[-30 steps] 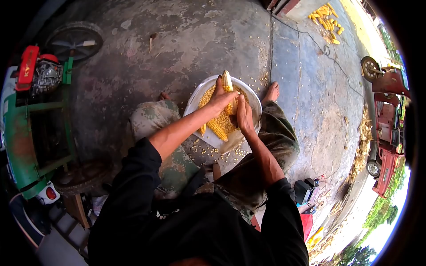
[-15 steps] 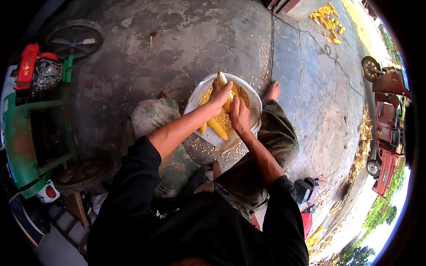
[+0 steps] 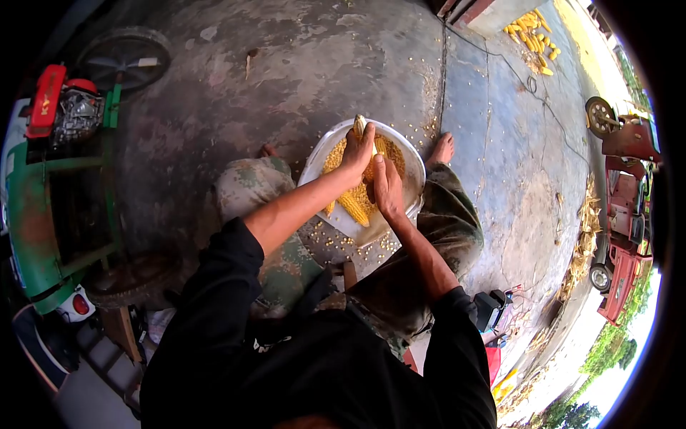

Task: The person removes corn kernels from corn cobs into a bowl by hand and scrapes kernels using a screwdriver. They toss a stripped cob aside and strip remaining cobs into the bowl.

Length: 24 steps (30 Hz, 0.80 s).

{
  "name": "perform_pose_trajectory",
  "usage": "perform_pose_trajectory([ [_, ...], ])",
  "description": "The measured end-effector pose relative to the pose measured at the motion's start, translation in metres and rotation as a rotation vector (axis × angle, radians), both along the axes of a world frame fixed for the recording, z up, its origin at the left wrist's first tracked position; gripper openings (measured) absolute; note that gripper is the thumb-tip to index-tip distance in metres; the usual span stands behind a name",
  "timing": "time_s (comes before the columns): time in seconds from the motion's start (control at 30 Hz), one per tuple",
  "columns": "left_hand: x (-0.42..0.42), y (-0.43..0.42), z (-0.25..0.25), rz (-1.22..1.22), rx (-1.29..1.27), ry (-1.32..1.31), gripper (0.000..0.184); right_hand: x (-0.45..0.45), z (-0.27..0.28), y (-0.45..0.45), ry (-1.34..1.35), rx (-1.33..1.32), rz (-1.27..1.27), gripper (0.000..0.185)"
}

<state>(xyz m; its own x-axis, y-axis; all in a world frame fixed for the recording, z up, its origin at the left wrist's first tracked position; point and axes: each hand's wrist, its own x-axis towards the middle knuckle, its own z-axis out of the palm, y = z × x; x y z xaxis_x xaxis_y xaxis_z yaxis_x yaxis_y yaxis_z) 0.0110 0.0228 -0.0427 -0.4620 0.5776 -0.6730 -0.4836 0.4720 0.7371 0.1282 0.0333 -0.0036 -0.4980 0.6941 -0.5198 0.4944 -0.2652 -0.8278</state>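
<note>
Between my feet stands a white basin (image 3: pixel 413 159) with loose yellow kernels (image 3: pixel 333 159) and several corn cobs inside. My left hand (image 3: pixel 357 151) is closed round a partly stripped corn cob (image 3: pixel 359 126), whose pale tip sticks out past the fingers. Against the lower part of that cob, my right hand (image 3: pixel 386 187) presses with its fingers together. Below the hands a full yellow cob (image 3: pixel 353 207) lies on the kernels. The palms hide much of the held cob.
Scattered kernels (image 3: pixel 343 242) lie on the concrete floor around the basin. A green machine with a red engine (image 3: pixel 46 100) is at the left. Corn cobs (image 3: pixel 530 34) lie at the upper right, near a cable. Husks and a red vehicle (image 3: pixel 627 279) are at the right.
Both hands have shifted slightly on the held cob, and the left hand now covers more of its upper part. The whole view has moved a little.
</note>
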Motion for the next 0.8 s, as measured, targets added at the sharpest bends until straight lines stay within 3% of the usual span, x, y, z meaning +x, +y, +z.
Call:
perform_pose_trajectory([
  [0.07,0.006,-0.001,-0.01,0.049,0.043,0.041,0.089,-0.002,-0.012,-0.003,-0.009,0.345,-0.022,0.051],
  [0.13,0.007,-0.003,-0.011,0.023,0.085,0.003,0.087,0.002,-0.026,0.002,-0.032,0.339,-0.006,0.05],
  [0.27,0.016,-0.002,-0.022,0.051,0.087,0.201,0.081,0.01,-0.045,0.007,0.004,0.37,-0.059,0.052],
  [0.33,0.011,-0.002,-0.023,0.058,0.121,0.078,0.079,0.012,-0.043,0.012,0.093,0.032,-0.087,0.059],
  [0.37,0.009,-0.003,-0.024,0.058,0.124,0.081,0.079,0.013,-0.042,0.014,0.097,0.034,-0.087,0.059],
  [0.43,0.007,-0.007,-0.011,0.025,0.134,-0.097,0.09,0.012,-0.019,0.015,0.155,-0.226,-0.199,0.066],
  [0.67,0.002,-0.004,-0.011,0.111,0.099,-0.177,0.083,0.005,-0.014,0.008,0.098,-0.171,-0.147,0.069],
  [0.73,0.003,-0.003,-0.007,0.112,0.046,-0.017,0.082,0.002,-0.011,0.003,0.12,-0.058,-0.025,0.063],
  [0.8,0.005,-0.003,-0.001,0.133,0.06,-0.024,0.081,0.001,-0.014,-0.002,0.097,0.023,-0.013,0.063],
])
